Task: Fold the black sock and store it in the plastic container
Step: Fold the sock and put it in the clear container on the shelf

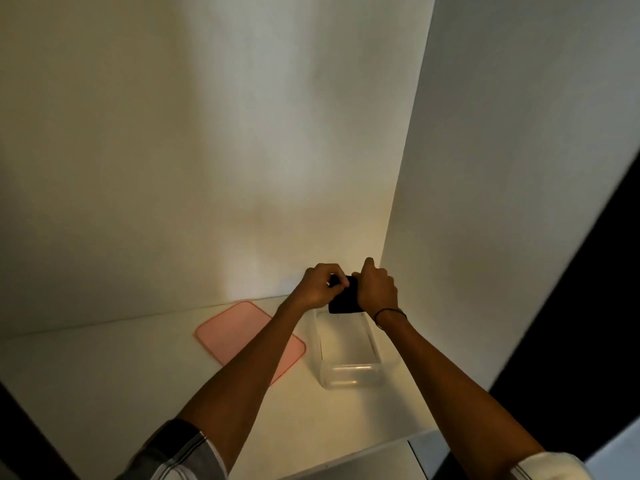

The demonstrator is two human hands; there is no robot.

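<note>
Sleeves (180,452) framed my reach; both my left hand (317,287) and right hand (375,289) gripped the folded black sock (343,301) above the plastic container (346,368). Folding looked finished; lowering it inside came next.

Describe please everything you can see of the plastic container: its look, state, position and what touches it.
The plastic container is a clear, rectangular box with rounded corners, seemingly thin see-through plastic. It is open, without a lid on it, and looks empty inside. It stands upright on the white table, near the corner of the walls, just right of the pink lid lying flat. Both hands hold the black sock above its far end; whether the sock touches the rim is unclear.
</note>
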